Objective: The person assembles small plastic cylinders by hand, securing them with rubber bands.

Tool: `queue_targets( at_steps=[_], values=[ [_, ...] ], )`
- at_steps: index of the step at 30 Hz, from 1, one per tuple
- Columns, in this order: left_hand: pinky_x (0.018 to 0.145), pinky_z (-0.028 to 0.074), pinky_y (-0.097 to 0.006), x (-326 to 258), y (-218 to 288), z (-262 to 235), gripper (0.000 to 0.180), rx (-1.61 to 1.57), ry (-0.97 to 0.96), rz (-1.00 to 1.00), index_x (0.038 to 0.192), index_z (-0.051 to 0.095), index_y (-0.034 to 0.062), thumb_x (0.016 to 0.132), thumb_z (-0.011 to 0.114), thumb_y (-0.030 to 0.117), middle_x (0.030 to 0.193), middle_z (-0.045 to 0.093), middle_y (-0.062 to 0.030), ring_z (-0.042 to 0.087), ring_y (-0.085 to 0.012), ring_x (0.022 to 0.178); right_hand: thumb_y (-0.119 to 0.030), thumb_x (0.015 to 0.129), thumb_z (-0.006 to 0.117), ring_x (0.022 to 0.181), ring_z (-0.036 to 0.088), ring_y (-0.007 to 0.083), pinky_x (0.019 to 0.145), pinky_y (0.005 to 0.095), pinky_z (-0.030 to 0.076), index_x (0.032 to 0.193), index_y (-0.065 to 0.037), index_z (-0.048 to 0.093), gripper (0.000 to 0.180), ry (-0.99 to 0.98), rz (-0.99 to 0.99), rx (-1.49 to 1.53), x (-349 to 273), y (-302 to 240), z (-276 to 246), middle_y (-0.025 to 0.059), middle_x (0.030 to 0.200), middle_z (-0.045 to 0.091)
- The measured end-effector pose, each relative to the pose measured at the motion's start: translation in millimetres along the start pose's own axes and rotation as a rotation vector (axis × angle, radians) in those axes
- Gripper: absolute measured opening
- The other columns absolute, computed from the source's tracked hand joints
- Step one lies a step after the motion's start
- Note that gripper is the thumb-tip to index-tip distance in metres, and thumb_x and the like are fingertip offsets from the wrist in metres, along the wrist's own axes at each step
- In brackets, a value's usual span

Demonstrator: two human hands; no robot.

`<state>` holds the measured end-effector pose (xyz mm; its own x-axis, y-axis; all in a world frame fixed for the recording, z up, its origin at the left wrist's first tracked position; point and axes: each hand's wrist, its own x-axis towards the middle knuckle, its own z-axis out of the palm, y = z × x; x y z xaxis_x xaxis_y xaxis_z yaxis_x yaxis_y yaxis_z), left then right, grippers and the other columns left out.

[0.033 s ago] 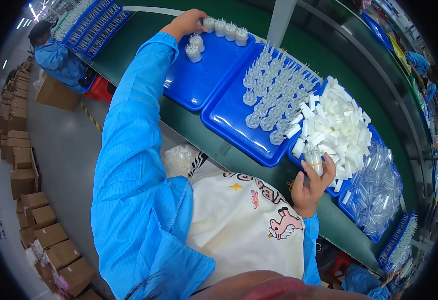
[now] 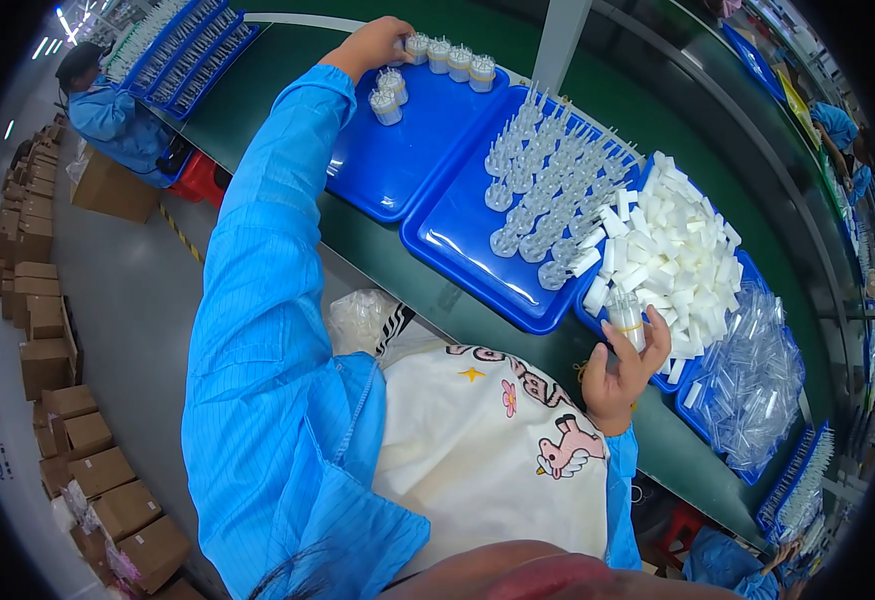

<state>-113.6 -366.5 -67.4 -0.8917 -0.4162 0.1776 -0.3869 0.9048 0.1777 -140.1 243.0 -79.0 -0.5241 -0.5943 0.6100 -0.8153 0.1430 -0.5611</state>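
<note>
My left hand [image 2: 373, 42] reaches far out to the back of the left blue tray [image 2: 398, 170], its fingers closed on the end bundle of a row of small banded bundles [image 2: 453, 55]. Two more bundles [image 2: 390, 95] stand just below it. My right hand [image 2: 626, 365] is close to my body, holding upright a banded bundle of clear tubes [image 2: 626, 312] at the near edge of the heap of white pieces [image 2: 673, 240]. The middle blue tray [image 2: 458, 240] carries several upright clear parts [image 2: 553, 190].
The trays lie on a long green bench [image 2: 258, 110]. A pile of clear plastic pieces [image 2: 758, 370] fills a tray at the right. A person in a blue coat [image 2: 108, 110] works at the far left. Cardboard boxes [image 2: 68, 420] stand on the floor.
</note>
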Motion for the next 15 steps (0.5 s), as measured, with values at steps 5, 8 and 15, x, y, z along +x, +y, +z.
queue_targets(
  at_steps=[5,8,15],
  values=[
    [0.097,0.05,-0.038,1.1,-12.3,8.1,0.059,0.07,0.108,0.181,0.123,0.064,0.0097,0.068,0.087,0.011,0.12,0.063,-0.0152,0.06,-0.0337,0.113,-0.003,0.079,0.064,0.129,0.043,0.0404,0.104,0.0476,0.039,0.104,-0.005,0.071,0.026,0.005,0.0,0.009,2.0,1.2,-0.4,0.0244,0.14,0.038],
    [0.103,0.047,-0.041,1.6,-17.2,4.7,0.069,0.05,0.062,0.152,0.132,0.059,0.014,0.068,0.087,0.015,0.131,0.058,-0.013,0.057,-0.0338,0.121,-0.003,0.079,0.064,0.128,0.043,0.0402,0.104,0.0474,0.039,0.104,-0.005,0.071,0.026,-0.009,0.015,0.009,0.9,2.2,-0.6,0.0244,0.141,0.037],
    [0.101,0.049,-0.043,2.2,-3.1,10.4,0.08,0.026,0.23,0.167,0.139,0.053,0.0201,0.066,0.087,0.01,0.133,0.057,-0.0119,0.054,-0.0338,0.124,-0.002,0.078,0.063,0.128,0.044,0.0396,0.104,0.0465,0.039,0.106,-0.005,0.071,0.029,-0.004,0.026,0.003,1.3,0.3,-0.9,0.024,0.142,0.036]
  ],
)
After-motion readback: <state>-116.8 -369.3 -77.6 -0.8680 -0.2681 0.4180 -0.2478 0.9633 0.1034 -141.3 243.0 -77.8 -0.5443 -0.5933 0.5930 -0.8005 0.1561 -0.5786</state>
